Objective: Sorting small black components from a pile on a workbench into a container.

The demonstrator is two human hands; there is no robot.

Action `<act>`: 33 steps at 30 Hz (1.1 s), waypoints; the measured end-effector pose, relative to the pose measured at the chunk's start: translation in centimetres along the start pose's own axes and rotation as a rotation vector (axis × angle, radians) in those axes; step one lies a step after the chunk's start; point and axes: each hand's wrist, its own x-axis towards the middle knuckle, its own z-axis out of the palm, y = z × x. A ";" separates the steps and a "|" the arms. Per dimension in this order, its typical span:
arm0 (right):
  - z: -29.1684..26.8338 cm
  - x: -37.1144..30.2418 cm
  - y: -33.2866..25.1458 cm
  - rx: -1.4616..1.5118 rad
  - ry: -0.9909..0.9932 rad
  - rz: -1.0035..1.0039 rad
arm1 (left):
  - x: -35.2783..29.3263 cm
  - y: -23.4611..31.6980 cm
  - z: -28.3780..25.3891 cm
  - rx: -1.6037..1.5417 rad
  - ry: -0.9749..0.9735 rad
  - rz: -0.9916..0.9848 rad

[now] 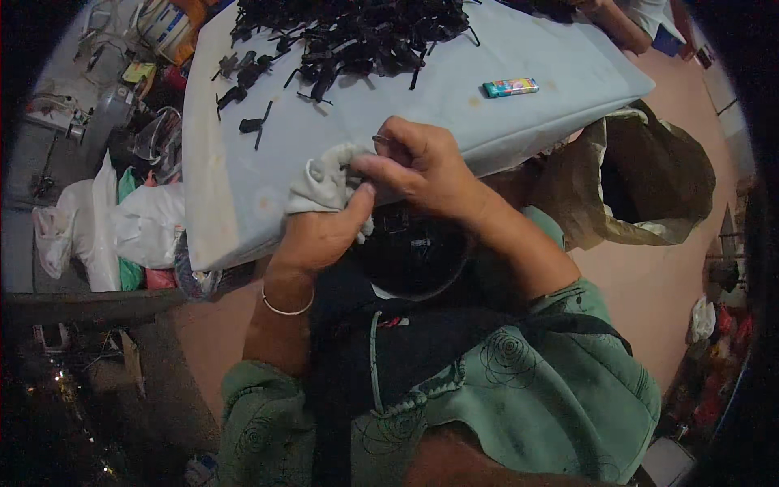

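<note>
Both my hands meet above the near edge of the pale-covered table (235,174). White cloth (320,188), possibly a glove, covers the fingers of my left hand (320,239); its thumb is bare and its fingers are curled in. My right hand (426,166) is closed, thumb against fingers, right beside the cloth. A small dark piece shows between the hands, too small to name, and a thin glint sits at my right fingertips. Below them, in my lap, is a dark round bowl (414,280). Farther back lies a heap of black parts (357,40) with thin rods.
A colourful small packet (511,88) lies on the table's right side. One loose black part (256,125) is at the left. A large brown sack (657,174) gapes open on the right. White bags (150,223) stand at the left; another person's arm (621,28) shows at far right.
</note>
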 end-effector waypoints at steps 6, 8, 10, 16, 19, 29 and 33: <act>0.9 -0.6 0.6 0.025 -0.179 0.042 | 0.2 0.6 0.2 0.183 0.143 -0.168; 1.7 -0.7 0.6 0.018 -0.183 0.098 | 0.1 -0.4 0.2 0.461 0.175 0.171; 2.3 -0.9 0.9 0.130 -0.111 0.163 | -0.2 -0.4 0.2 0.589 0.192 0.235; 1.4 -0.3 0.4 0.344 -0.275 0.231 | -0.4 0.3 -0.2 0.265 0.174 0.142; 0.7 -0.2 0.9 0.072 -0.197 0.092 | -0.1 0.4 -0.8 0.147 0.199 0.068; 0.3 -0.1 1.6 0.158 -0.222 -0.046 | -0.1 0.1 -0.5 0.151 0.069 0.003; 0.3 0.0 1.2 0.282 -0.260 0.120 | -0.2 0.8 -0.3 0.169 -0.006 -0.019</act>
